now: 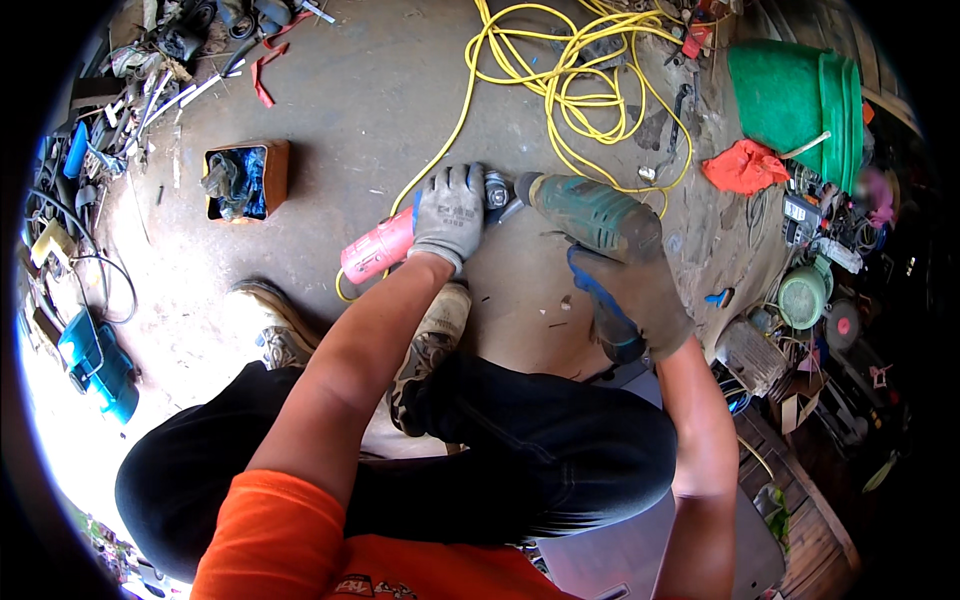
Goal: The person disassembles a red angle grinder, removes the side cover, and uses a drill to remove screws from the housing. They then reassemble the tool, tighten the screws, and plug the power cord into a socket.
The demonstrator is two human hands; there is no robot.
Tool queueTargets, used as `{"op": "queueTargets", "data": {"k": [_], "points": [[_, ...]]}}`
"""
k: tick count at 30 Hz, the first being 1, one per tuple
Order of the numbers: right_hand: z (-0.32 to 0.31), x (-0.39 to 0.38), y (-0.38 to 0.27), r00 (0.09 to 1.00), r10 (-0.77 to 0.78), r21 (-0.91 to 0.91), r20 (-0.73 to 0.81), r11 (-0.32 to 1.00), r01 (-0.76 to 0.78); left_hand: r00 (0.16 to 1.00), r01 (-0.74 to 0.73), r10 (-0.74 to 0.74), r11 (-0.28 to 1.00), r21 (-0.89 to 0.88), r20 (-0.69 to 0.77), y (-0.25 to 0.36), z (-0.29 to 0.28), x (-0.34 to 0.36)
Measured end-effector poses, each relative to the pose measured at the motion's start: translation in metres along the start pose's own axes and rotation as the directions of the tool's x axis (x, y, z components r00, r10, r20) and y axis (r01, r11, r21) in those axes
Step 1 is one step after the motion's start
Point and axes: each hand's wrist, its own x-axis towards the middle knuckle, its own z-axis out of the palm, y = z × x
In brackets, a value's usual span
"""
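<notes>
My left hand (450, 218), in a grey work glove, is wrapped over a pink corded power tool (378, 247) lying on the floor. The tool's dark metal head (496, 190) sticks out past my fingers; its kind looks like an angle grinder, with the middle hidden by the glove. In my right hand (640, 295), also gloved, is a teal cordless drill (590, 212), gripped by its handle. Its nose points left at the metal head, and a short shiny bit (511, 210) shows between them. Whether the bit touches the head I cannot tell.
A yellow cord (560, 80) lies coiled ahead. To the left stands a rusty square tin (275, 180) with dark plastic in it. At right are a green bucket (790, 105), a red cloth (745, 167) and assorted clutter. My shoes (440, 315) are close to the tool.
</notes>
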Motion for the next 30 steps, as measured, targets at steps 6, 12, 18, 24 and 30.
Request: {"op": "queueTargets", "data": {"k": [6,12,18,24,30], "points": [[0.003,-0.001,-0.001,0.980,-0.199,-0.304,0.002,0.934,0.190,0.997,0.016,-0.019,0.999,0.038,0.074,-0.005,0.005,0.000],[-0.039,0.012,0.018,0.943,-0.155,-0.282,0.294,0.929,0.240,0.998,-0.008,0.004,0.999,0.054,0.060,-0.003,0.003,0.001],[-0.023,0.022,0.013,0.871,-0.393,-0.578,0.296,0.652,0.491,0.998,-0.039,0.038,0.999,0.024,0.049,-0.007,0.006,-0.007],[-0.011,0.005,0.027,0.965,-0.254,-0.311,0.063,0.914,0.261,0.990,0.082,-0.062,0.985,-0.151,0.129,0.006,-0.018,0.006],[0.028,-0.050,0.050,0.982,-0.139,0.065,-0.126,0.987,0.148,0.975,0.085,-0.038,0.974,-0.208,0.220,-0.021,-0.037,-0.008]]}}
